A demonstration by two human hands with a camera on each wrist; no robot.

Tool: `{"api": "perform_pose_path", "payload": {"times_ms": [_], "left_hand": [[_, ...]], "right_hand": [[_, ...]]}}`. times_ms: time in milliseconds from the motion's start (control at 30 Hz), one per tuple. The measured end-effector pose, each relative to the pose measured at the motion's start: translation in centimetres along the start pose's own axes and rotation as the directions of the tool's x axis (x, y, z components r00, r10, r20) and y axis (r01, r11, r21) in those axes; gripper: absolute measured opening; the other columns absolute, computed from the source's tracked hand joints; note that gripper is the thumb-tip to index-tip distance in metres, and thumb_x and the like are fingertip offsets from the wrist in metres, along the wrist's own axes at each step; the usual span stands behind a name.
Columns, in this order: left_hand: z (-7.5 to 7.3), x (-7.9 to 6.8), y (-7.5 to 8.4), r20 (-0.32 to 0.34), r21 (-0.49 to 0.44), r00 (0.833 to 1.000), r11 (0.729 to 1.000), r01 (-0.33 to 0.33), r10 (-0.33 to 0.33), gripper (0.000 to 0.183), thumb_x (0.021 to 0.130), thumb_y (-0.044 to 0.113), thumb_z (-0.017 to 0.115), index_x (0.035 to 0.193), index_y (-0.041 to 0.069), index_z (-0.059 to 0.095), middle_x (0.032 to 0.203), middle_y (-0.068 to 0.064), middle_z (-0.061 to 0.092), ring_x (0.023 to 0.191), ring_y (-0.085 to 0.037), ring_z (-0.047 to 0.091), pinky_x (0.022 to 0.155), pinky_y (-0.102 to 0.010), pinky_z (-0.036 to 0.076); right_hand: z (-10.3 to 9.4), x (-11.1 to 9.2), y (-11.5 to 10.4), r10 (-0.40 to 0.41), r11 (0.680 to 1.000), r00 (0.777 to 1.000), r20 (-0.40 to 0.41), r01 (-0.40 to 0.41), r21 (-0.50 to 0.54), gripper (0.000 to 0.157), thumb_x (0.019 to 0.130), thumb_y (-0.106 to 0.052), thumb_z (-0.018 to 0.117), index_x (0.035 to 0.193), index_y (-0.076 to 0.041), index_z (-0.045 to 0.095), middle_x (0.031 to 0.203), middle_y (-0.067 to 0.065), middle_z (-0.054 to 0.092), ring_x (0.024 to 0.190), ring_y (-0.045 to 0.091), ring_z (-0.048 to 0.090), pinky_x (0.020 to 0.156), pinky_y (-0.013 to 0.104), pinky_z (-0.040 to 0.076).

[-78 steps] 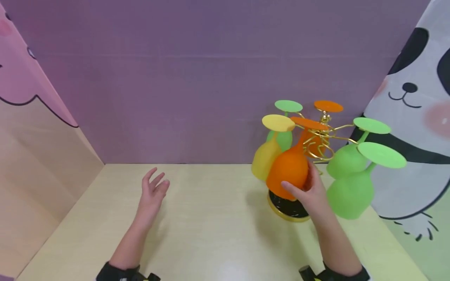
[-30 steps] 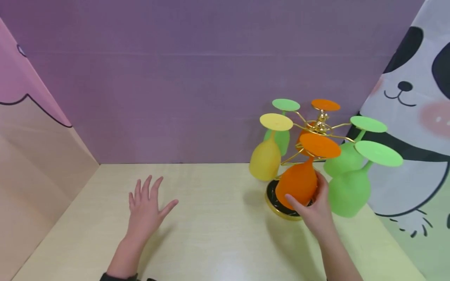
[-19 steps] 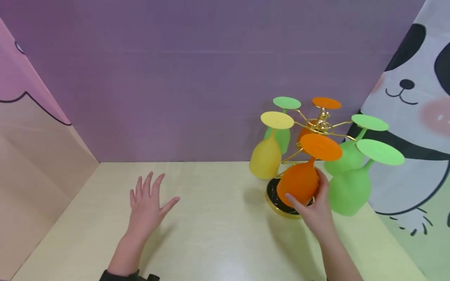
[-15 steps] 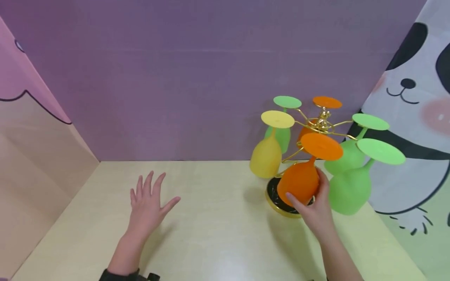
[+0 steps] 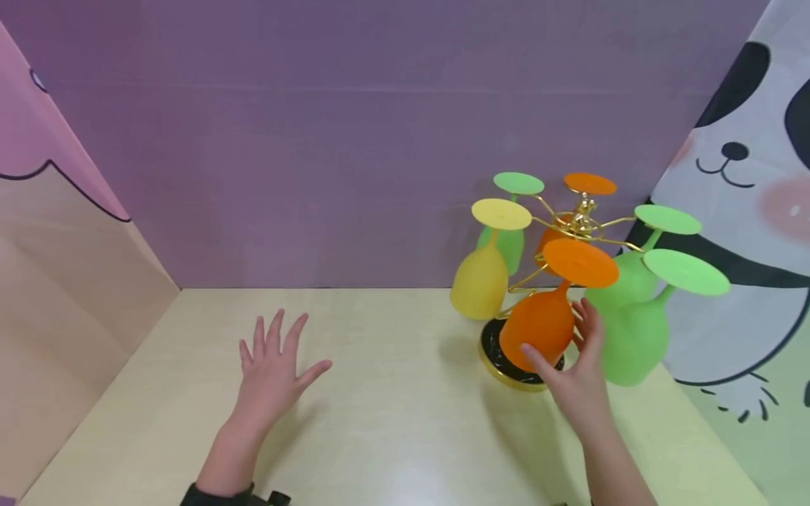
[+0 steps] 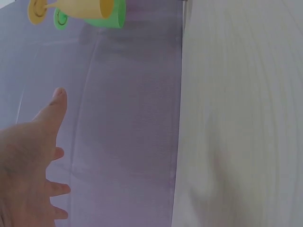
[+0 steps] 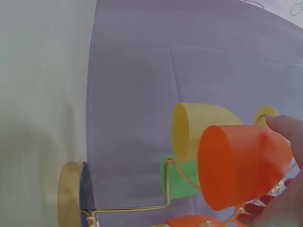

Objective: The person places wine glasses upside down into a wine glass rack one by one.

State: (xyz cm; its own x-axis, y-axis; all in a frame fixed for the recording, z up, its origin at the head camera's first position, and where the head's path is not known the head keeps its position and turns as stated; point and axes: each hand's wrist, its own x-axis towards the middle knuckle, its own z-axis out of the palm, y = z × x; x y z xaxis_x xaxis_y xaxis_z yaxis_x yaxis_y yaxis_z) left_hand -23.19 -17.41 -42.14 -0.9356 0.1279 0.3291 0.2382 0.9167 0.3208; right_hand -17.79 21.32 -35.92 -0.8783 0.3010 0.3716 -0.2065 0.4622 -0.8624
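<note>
An orange goblet (image 5: 538,327) hangs upside down at the front of a gold wire rack (image 5: 579,225), its bowl tilted. My right hand (image 5: 579,386) is around this bowl, thumb in front of it and fingers at its right side. A gap shows between the fingers and the bowl. In the right wrist view the thumb (image 7: 286,127) lies close to the orange bowl (image 7: 241,165); whether it touches I cannot tell. My left hand (image 5: 268,383) is held over the table at the left, fingers spread, with nothing in it.
Also upside down on the rack are a yellow goblet (image 5: 479,284), several green goblets (image 5: 635,341) and another orange one (image 5: 590,184) behind. The rack's round black base (image 5: 512,376) has a gold rim. A purple backdrop (image 5: 316,176) stands behind the pale table (image 5: 392,422).
The front orange goblet's foot came round to the right and settled onto the rack. Since then my right fingers have loosened from its bowl. My left hand turned and spread its fingers.
</note>
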Motion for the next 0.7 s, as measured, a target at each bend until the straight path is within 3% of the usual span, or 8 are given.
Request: {"api": "perform_pose_path", "payload": {"times_ms": [167, 433, 633, 700], "left_hand": [[0.0, -0.1, 0.0, 0.013, 0.011, 1.000, 1.000, 0.003, -0.003, 0.085, 0.076, 0.067, 0.046, 0.142, 0.019, 0.020, 0.146, -0.020, 0.007, 0.132, -0.041, -0.008, 0.095, -0.070, 0.001], [-0.1, -0.4, 0.1, 0.023, 0.019, 1.000, 1.000, 0.007, -0.008, 0.084, 0.077, 0.067, 0.045, 0.141, 0.019, 0.020, 0.146, -0.020, 0.004, 0.132, -0.041, -0.010, 0.094, -0.071, 0.001], [-0.2, -0.2, 0.2, 0.017, 0.006, 1.000, 1.000, 0.007, -0.007, 0.085, 0.077, 0.066, 0.046, 0.142, 0.019, 0.019, 0.147, -0.018, 0.001, 0.132, -0.040, -0.011, 0.095, -0.070, 0.000], [-0.3, -0.2, 0.2, 0.016, 0.005, 1.000, 1.000, 0.005, -0.005, 0.086, 0.077, 0.066, 0.046, 0.142, 0.019, 0.018, 0.147, -0.018, 0.000, 0.132, -0.040, -0.010, 0.095, -0.070, 0.001]], "right_hand": [[-0.4, -0.3, -0.7, -0.068, 0.998, 0.996, -0.062, 0.067, -0.021, 0.096, 0.071, -0.006, 0.073, 0.141, -0.022, 0.010, 0.143, 0.002, 0.021, 0.129, 0.024, 0.024, 0.107, 0.040, 0.020], [-0.5, -1.4, -1.8, -0.189, 0.979, 0.979, -0.081, 0.182, -0.087, 0.098, 0.065, -0.001, 0.076, 0.140, -0.019, 0.015, 0.143, 0.002, 0.022, 0.129, 0.020, 0.023, 0.107, 0.029, 0.020], [-0.1, -1.8, -2.3, -0.365, 0.928, 0.924, -0.116, 0.352, -0.119, 0.103, 0.057, 0.006, 0.078, 0.139, -0.010, 0.018, 0.141, 0.007, 0.022, 0.129, 0.019, 0.022, 0.106, 0.021, 0.018], [0.1, -1.8, -2.4, -0.403, 0.912, 0.906, -0.129, 0.388, -0.131, 0.100, 0.059, -0.001, 0.080, 0.139, -0.008, 0.019, 0.141, 0.009, 0.022, 0.128, 0.018, 0.022, 0.105, 0.020, 0.018]]}}
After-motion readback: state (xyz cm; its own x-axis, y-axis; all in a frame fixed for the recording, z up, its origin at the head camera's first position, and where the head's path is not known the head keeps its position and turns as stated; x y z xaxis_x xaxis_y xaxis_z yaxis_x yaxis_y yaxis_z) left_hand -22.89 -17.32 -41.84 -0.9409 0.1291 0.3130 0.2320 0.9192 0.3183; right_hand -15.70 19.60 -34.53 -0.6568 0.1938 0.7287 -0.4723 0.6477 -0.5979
